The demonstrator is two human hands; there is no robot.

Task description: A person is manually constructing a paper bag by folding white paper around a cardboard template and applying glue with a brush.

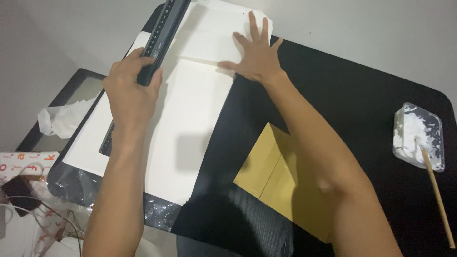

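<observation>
Clear tub (431,124), white paste, wooden stick (438,195) inside

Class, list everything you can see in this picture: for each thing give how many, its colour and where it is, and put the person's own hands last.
Ruler: one, black, lying slantwise on the white sheets, upper left.
White sheets: several, overlapping, cream-white, on the left half of the black surface.
Black surface: one, covering the table, centre and right.
Yellow card: one folded piece, mustard yellow, lower centre, partly under the right forearm.
Clear tub: one, holding white paste, far right.
Wooden stick: one, tan, its tip in the tub, leaning toward the lower right.
Crumpled tissue: one, white, left of the sheets.
Left hand: grip closed on the ruler.
Right hand: fingers spread, pressed flat on the sheets.
</observation>
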